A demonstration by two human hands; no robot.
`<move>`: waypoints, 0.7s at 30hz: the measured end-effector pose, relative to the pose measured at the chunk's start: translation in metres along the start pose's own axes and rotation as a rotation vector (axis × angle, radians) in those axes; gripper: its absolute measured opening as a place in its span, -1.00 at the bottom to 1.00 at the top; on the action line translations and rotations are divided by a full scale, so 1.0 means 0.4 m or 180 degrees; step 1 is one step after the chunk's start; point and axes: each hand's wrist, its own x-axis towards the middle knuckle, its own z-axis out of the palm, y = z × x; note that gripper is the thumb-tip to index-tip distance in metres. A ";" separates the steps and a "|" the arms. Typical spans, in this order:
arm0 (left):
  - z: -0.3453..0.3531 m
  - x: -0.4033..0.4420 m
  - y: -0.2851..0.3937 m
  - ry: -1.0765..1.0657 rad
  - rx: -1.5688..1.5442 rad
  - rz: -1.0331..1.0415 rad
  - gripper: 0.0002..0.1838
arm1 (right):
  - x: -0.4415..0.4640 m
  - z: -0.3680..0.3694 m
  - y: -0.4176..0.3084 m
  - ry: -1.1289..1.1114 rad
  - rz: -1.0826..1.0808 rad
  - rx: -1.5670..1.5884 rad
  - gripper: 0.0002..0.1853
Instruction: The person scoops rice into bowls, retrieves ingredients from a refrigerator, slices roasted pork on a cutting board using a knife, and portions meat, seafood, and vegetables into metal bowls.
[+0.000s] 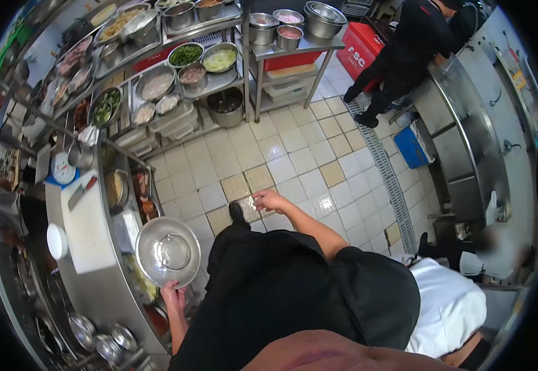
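My left hand grips the near rim of a round metal bowl, its thumb and fingers closed at the edge. The bowl is held beside the steel counter, its inside facing up, with a shiny ring at the bottom. Whether its wall is perforated I cannot make out. My right hand hangs in front of me above the tiled floor, fingers loosely bent and apart, touching nothing. Left of the bowl, a white cutting board lies on the counter with a cleaver on it.
Steel shelves ahead carry several bowls of ingredients. A kitchen scale and a white bowl stand on the counter. A person in black is at the sink; a white-clad person is close on my right. A floor drain crosses the tiles.
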 end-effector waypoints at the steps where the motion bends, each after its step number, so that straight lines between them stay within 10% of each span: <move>1: 0.068 0.079 0.016 -0.0012 0.0222 -0.0008 -0.74 | 0.020 -0.053 -0.056 0.0002 0.0161 0.0353 -0.53; 7: 0.677 0.466 0.083 -0.0572 0.1143 0.0271 -0.87 | 0.212 -0.463 -0.226 0.0619 0.0381 0.1048 -0.64; 14: 1.517 0.605 0.152 -0.2206 0.1549 0.0435 -0.73 | 0.170 -0.982 -0.733 0.1904 -0.1153 0.1599 -0.74; 21: 2.056 0.625 0.140 -0.2179 0.2233 0.0726 -0.69 | 0.466 -1.543 -1.228 0.1171 -0.2331 0.2215 -0.71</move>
